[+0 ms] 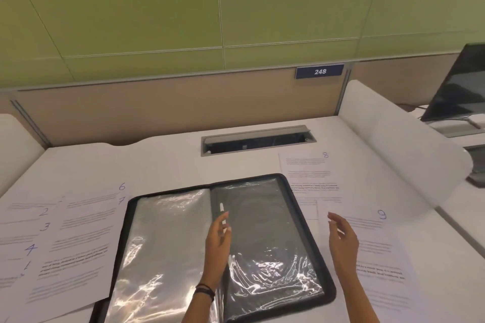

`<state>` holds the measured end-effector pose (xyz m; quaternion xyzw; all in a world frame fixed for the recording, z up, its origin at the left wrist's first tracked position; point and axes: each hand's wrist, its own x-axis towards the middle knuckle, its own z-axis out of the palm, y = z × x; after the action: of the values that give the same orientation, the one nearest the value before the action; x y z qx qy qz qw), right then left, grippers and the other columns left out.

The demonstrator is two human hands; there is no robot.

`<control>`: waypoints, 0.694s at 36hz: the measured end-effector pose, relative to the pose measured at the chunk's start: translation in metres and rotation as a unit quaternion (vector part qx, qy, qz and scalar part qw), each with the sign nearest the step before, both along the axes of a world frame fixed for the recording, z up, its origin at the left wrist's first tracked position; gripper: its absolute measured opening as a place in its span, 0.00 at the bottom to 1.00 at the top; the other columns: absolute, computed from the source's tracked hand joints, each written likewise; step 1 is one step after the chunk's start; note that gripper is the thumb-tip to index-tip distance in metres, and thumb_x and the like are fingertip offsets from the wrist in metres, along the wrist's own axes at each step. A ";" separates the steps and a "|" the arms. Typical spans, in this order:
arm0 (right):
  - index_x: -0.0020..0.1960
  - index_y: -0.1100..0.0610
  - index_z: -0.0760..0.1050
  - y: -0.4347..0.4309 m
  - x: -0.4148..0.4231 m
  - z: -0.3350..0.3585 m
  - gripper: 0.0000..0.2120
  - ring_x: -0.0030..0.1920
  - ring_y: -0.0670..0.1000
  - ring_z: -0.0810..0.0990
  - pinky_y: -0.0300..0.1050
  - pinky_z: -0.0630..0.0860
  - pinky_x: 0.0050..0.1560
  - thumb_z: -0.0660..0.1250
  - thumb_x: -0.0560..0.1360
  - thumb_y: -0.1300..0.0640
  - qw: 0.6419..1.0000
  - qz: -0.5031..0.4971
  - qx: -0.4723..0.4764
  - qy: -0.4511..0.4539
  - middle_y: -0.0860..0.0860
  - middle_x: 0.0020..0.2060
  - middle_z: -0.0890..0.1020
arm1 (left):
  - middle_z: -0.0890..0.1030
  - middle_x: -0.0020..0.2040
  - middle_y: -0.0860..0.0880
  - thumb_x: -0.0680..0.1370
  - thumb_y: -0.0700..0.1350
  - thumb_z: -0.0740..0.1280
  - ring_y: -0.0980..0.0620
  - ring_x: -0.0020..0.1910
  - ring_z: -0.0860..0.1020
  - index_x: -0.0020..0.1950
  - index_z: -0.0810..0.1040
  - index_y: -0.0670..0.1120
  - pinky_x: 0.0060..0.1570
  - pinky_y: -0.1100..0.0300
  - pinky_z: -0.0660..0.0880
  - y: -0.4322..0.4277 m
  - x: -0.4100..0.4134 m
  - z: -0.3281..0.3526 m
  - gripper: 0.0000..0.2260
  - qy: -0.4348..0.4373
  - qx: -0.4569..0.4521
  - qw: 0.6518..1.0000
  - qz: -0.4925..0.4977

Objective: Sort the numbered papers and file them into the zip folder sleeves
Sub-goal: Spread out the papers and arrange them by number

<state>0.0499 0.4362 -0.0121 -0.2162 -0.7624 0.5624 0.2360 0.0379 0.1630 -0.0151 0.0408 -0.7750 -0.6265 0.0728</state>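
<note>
A black zip folder (301,207) lies open on the white desk, its clear plastic sleeves (168,238) shining on both sides. My left hand (217,244) hovers over the folder's spine and holds a white pen (222,211). My right hand (342,238) floats with relaxed fingers at the folder's right edge, above paper 9 (372,249). Paper 8 (309,173) lies behind it. To the left, papers marked 6 and 7 (89,220) overlap a fanned stack numbered 2, 3, 4, 1 (23,238).
A grey cable hatch (258,139) is set into the desk behind the folder. A frosted white divider (393,144) curves along the right side, with a dark monitor (456,86) beyond it. A beige partition with a "248" plate (319,71) closes the back.
</note>
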 end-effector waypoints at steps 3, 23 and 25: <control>0.58 0.58 0.77 0.009 -0.001 -0.001 0.11 0.55 0.51 0.76 0.44 0.70 0.56 0.61 0.78 0.63 1.000 0.013 0.018 -0.010 0.53 0.55 0.79 | 0.74 0.59 0.59 0.80 0.37 0.61 0.62 0.56 0.75 0.61 0.70 0.60 0.50 0.73 0.71 0.018 -0.002 -0.005 0.18 0.007 -0.029 0.999 -0.024; 0.75 0.58 0.57 0.047 -0.085 -0.010 0.23 0.75 0.50 0.55 0.42 0.51 0.73 0.56 0.81 0.59 0.830 0.317 0.401 -0.223 0.51 0.76 0.55 | 0.51 0.78 0.50 0.72 0.61 0.33 0.48 0.77 0.47 0.77 0.55 0.52 0.69 0.54 0.31 0.047 -0.061 -0.042 0.36 -0.011 -0.460 0.883 -0.090; 0.76 0.59 0.53 0.045 -0.091 -0.011 0.26 0.75 0.50 0.53 0.42 0.49 0.73 0.56 0.81 0.56 0.822 0.332 0.399 -0.236 0.52 0.76 0.53 | 0.52 0.78 0.49 0.73 0.60 0.33 0.47 0.77 0.48 0.77 0.55 0.50 0.69 0.53 0.32 0.046 -0.064 -0.042 0.35 -0.016 -0.468 0.880 -0.081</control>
<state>-0.0414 0.4815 -0.0228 0.0366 -0.9782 0.1853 -0.0864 -0.0260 0.2093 -0.0570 -0.0512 -0.9794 -0.1943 0.0200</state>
